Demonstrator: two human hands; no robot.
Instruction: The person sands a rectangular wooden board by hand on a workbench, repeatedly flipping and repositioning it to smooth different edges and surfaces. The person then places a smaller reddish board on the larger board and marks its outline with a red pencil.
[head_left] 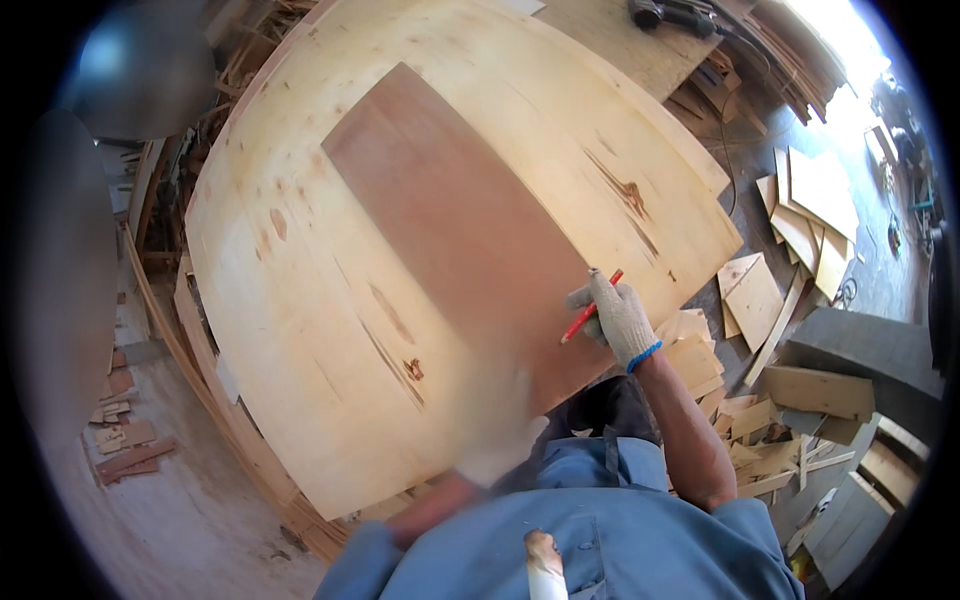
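Note:
My right hand (622, 318), in a pale knit glove with a blue cuff, is closed around a red pencil (590, 307). It rests at the right edge of a brown board (450, 210), near the board's close end. That long board lies at a slant on a large pale plywood sheet (290, 290) with dark knots. My left hand (500, 440) is a whitish smear at the sheet's near edge, left of the board's close end. Motion blur hides its fingers and anything in them.
Wood offcuts (760, 430) are heaped on the right, with stacked panels (815, 210) beyond them. A dark power tool (680, 15) lies at the far right. Long strips (180, 330) run along the left side. A pale stick with a brown tip (543, 560) shows before my shirt.

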